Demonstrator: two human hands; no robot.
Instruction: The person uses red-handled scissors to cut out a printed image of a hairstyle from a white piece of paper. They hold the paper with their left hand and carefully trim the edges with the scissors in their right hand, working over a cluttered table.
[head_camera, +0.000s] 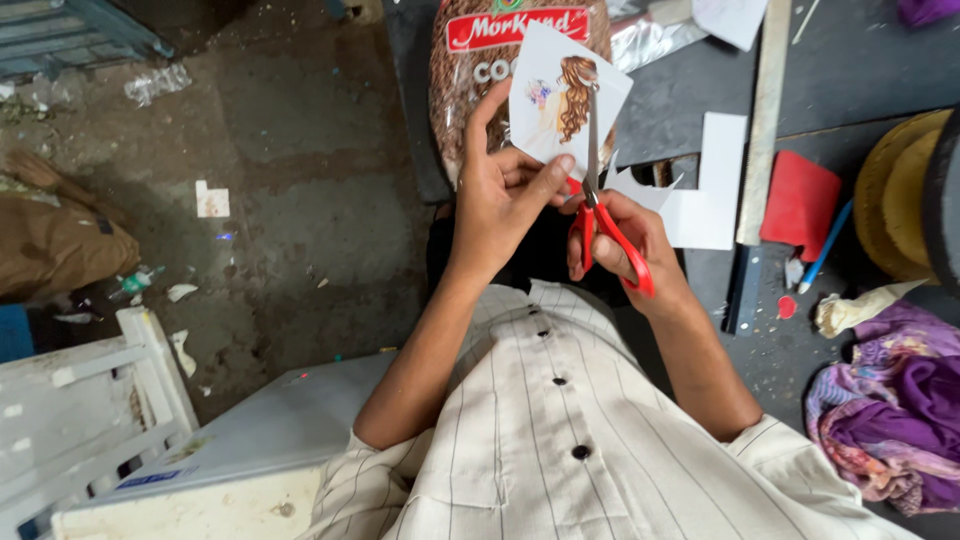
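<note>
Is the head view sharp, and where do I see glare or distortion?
Head view: the left hand, paper picture and red scissors in the right hand are sharp; soft even light, no hard shadows; glare on the silver foil; wide-lens bending curves the frame edges.

- Just one view here, a head cam worn by the person, looking pretty much straight down their own front.
- The striped button shirt (560, 440) fills the bottom of the frame, so the lens sits right above the chest, really close.
- Both forearms run up from the bottom edge; the left hand (500, 200) and right hand (625, 240) sit a bit above centre, near the camera.
- The top of the frame is the far side: a dark work surface (860, 70) upper right, bare floor (300, 150) upper left.
- No second view, so nothing overlaps.
</note>
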